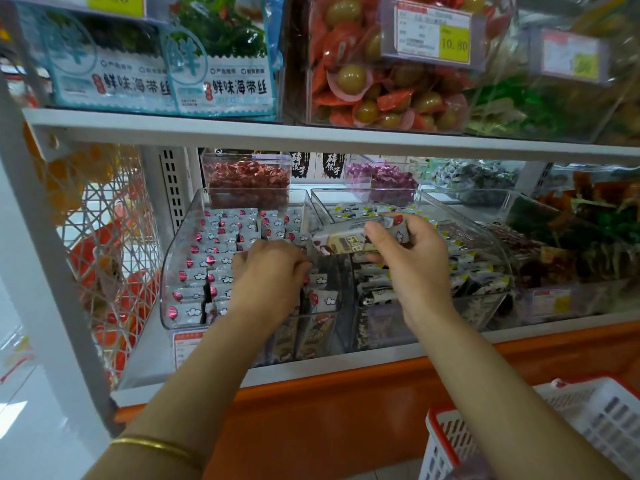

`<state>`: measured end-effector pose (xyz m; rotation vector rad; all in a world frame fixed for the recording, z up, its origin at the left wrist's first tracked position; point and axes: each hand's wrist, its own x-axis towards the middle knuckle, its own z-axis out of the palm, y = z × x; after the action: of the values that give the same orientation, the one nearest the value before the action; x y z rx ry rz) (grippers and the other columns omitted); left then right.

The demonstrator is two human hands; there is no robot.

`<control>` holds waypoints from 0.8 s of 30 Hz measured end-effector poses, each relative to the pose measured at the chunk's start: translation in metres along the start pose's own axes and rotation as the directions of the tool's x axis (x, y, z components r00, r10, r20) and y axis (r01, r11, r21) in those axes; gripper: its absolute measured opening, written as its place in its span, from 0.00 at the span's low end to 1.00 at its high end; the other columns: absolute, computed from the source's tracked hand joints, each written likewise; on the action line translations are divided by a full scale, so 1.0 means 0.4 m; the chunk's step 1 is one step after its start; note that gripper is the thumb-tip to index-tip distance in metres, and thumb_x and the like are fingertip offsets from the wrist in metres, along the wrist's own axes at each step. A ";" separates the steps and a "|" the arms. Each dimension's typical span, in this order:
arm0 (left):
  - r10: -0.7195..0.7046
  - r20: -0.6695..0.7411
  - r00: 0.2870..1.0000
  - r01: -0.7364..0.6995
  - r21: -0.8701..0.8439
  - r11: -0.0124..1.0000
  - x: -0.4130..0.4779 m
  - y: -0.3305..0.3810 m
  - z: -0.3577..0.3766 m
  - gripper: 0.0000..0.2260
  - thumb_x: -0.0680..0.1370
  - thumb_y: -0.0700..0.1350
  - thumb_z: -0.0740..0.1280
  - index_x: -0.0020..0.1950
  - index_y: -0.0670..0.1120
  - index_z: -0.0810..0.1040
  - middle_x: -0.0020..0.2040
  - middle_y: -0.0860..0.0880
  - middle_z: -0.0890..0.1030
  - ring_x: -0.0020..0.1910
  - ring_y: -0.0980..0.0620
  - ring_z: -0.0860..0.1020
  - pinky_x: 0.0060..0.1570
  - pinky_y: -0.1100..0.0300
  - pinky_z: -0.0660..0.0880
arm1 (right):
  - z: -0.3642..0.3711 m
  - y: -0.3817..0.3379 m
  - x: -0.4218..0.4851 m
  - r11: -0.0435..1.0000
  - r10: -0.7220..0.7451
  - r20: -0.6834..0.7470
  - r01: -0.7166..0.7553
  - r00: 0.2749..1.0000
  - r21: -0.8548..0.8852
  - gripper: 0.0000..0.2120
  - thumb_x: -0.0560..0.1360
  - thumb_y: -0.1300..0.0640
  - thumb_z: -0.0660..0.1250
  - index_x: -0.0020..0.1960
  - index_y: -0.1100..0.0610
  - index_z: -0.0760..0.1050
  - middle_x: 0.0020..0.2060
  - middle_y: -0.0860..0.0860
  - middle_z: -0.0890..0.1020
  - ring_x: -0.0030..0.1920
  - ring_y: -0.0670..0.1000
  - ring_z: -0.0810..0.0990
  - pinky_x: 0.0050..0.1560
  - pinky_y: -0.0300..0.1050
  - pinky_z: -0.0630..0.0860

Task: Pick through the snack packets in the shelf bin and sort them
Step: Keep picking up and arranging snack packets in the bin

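Nearest, at the lower right, a white basket (588,414) with a red rim stands below the shelf (311,374). A gold bangle (156,445) sits on the left wrist. Both arms reach to the clear bins at the shelf's front edge.

The left hand (266,268) lies knuckles-up in the left bin (173,261), near its right wall, with its fingers curled down among the rows (214,258) of white, red-dotted packets. The fingertips are buried, so I cannot tell whether they pinch a packet or only part the rows. The right hand (408,251) hangs over the wall between the left bin and the middle bin (491,237). Its thumb is on the near side and its fingers curl over the top, pinching a bunch (349,242) of packets held flat. Most of these show yellow and black print like the middle bin's stock; one end shows the red-dot pattern.

The step looks like pulling strays out of the left bin and collecting them. To do it well, the left fingers should spread the upright rows gently rather than rake them, so the tidy lines by the bin's left wall are not toppled. Each stray is best lifted singly by its top edge. The bunch looks thick for a pinch, so dropping it into its own bin before taking more would guard against a spill.
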<state>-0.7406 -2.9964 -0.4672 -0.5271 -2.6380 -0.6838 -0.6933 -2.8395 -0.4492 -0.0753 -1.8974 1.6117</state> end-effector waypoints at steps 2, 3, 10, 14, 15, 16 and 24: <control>-0.009 0.034 0.999 0.008 0.053 0.999 0.008 0.005 0.014 0.10 0.78 0.50 0.63 0.45 0.49 0.81 0.48 0.50 0.79 0.56 0.46 0.71 0.59 0.49 0.61 | 0.001 0.001 0.000 0.999 -0.013 -0.004 0.013 1.000 -0.039 0.11 0.74 0.55 0.69 0.54 0.58 0.76 0.46 0.57 0.81 0.43 0.48 0.82 0.49 0.55 0.80; -0.020 0.049 0.999 0.018 0.053 0.998 0.012 0.008 0.017 0.09 0.78 0.51 0.63 0.45 0.50 0.81 0.49 0.50 0.80 0.58 0.46 0.71 0.61 0.49 0.59 | 0.001 0.000 0.001 0.998 -0.023 0.000 0.023 1.000 -0.054 0.10 0.74 0.54 0.69 0.53 0.57 0.76 0.46 0.57 0.80 0.45 0.52 0.81 0.49 0.57 0.79; -0.044 0.235 0.971 0.059 -0.057 0.997 0.030 -0.003 0.002 0.07 0.76 0.53 0.66 0.39 0.55 0.78 0.44 0.55 0.79 0.54 0.50 0.74 0.65 0.48 0.60 | 0.009 -0.013 0.017 0.933 -0.209 0.077 0.222 0.975 -0.283 0.11 0.73 0.52 0.70 0.52 0.52 0.72 0.40 0.44 0.75 0.40 0.41 0.75 0.41 0.30 0.71; 0.005 0.326 0.945 0.040 -0.130 0.991 0.029 -0.015 -0.017 0.06 0.76 0.51 0.66 0.40 0.56 0.78 0.40 0.59 0.75 0.50 0.50 0.75 0.63 0.44 0.66 | 0.041 -0.034 0.045 0.831 -0.282 0.236 0.360 0.930 -0.425 0.11 0.72 0.54 0.71 0.51 0.57 0.75 0.42 0.48 0.77 0.40 0.45 0.74 0.37 0.32 0.65; 0.018 0.341 0.940 0.025 -0.123 0.992 0.028 -0.017 -0.019 0.05 0.76 0.51 0.66 0.42 0.56 0.79 0.40 0.59 0.74 0.51 0.50 0.74 0.63 0.44 0.66 | 0.051 -0.038 0.053 0.798 -0.282 0.281 0.387 0.917 -0.463 0.13 0.72 0.54 0.71 0.52 0.58 0.76 0.42 0.49 0.77 0.42 0.47 0.74 0.37 0.35 0.64; 0.029 0.353 0.935 0.012 -0.114 0.993 0.026 -0.019 -0.020 0.05 0.77 0.50 0.65 0.45 0.56 0.80 0.42 0.58 0.74 0.53 0.50 0.74 0.64 0.44 0.65 | 0.060 -0.041 0.061 0.762 -0.274 0.322 0.409 0.906 -0.502 0.14 0.71 0.53 0.72 0.53 0.59 0.76 0.43 0.50 0.78 0.43 0.48 0.74 0.37 0.37 0.64; 0.045 0.330 0.943 0.025 -0.204 0.979 0.030 -0.033 -0.043 0.15 0.75 0.38 0.62 0.45 0.57 0.81 0.48 0.57 0.77 0.57 0.49 0.74 0.65 0.45 0.65 | 0.101 -0.008 0.091 0.336 -0.111 0.631 0.627 0.767 -0.703 0.17 0.72 0.45 0.68 0.56 0.54 0.78 0.58 0.51 0.77 0.63 0.54 0.66 0.58 0.50 0.64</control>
<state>-0.7524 -3.0130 -0.4529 -0.7762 -2.8878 -0.9456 -0.7413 -2.8596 -0.4325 0.3661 -2.7086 0.0843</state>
